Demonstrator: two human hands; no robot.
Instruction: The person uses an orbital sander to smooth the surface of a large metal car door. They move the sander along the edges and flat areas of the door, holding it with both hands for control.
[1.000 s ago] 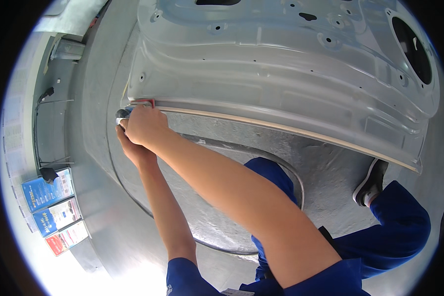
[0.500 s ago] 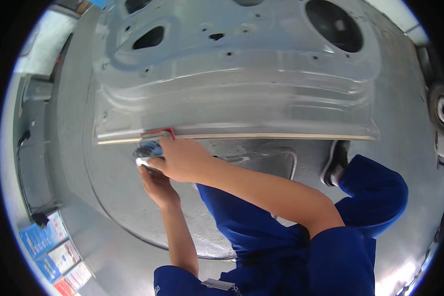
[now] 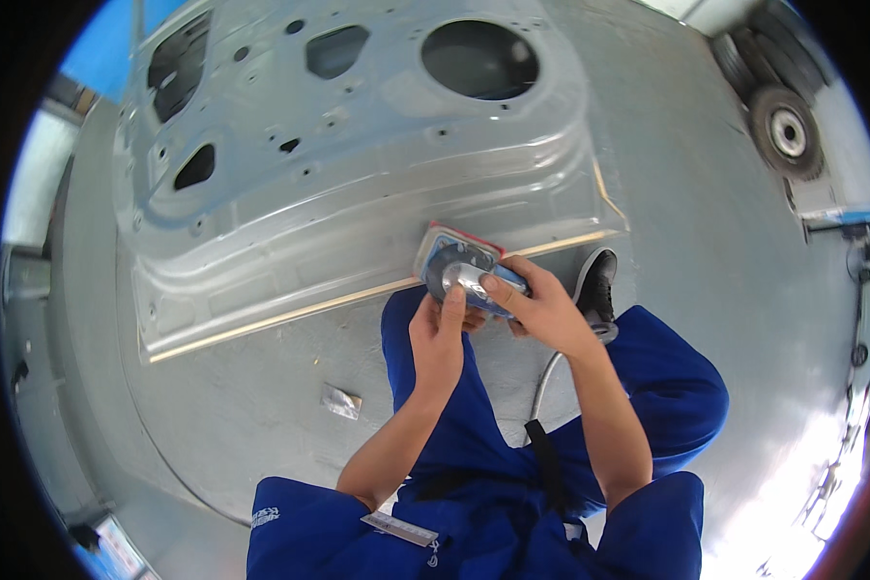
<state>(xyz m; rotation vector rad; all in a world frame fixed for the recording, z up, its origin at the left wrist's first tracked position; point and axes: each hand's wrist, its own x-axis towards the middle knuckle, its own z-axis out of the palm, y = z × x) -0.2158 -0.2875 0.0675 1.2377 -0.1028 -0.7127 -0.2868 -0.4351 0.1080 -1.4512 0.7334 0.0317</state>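
A hand-held air sander with a square, red-edged pad is held between both hands, just above the lower edge of a grey car door panel. My right hand wraps round its blue body from the right, thumb on top. At the sander's near left side, my left hand is closed on it, thumb against the silver part; its other fingers are partly hidden beneath. The pad is tilted, and I cannot tell whether it touches the panel. A tan strip runs along the panel's lower edge.
A grey hose hangs between my knees. On the floor lies a small silver packet; a dark cable curves at the left. My shoe is beside the panel's right corner. A wheel stands at the far right.
The sander has gone from the panel's left end to nearer its right end, and its pad is now turned up into view. Both hands moved with it. My view has turned.
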